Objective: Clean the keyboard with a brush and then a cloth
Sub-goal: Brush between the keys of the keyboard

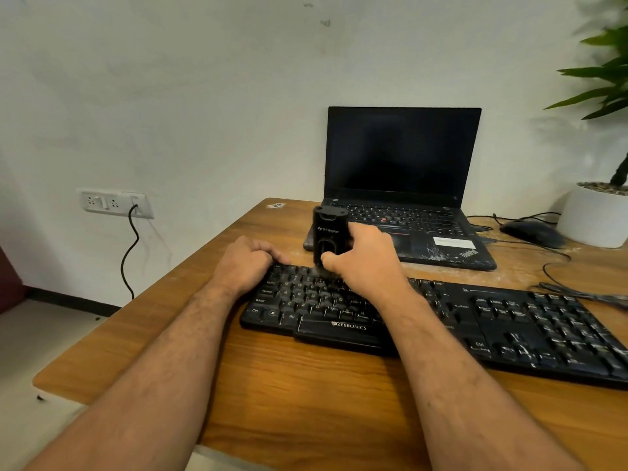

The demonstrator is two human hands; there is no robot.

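A black Zebronics keyboard (pixel 509 321) lies across the wooden desk (pixel 306 385). My right hand (pixel 363 260) grips an upright black brush tool (pixel 329 232) with its lower end down on the upper left keys; the bristles are mostly hidden by my fingers. My left hand (pixel 248 263) is curled into a fist and rests on the keyboard's far left corner, holding the corner down. No cloth is in view.
An open black laptop (pixel 401 185) with a dark screen stands behind the keyboard. A black mouse (pixel 530 232) and cables lie at the right, beside a white plant pot (pixel 594 215). A wall socket (pixel 115 203) with a black cord is at the left.
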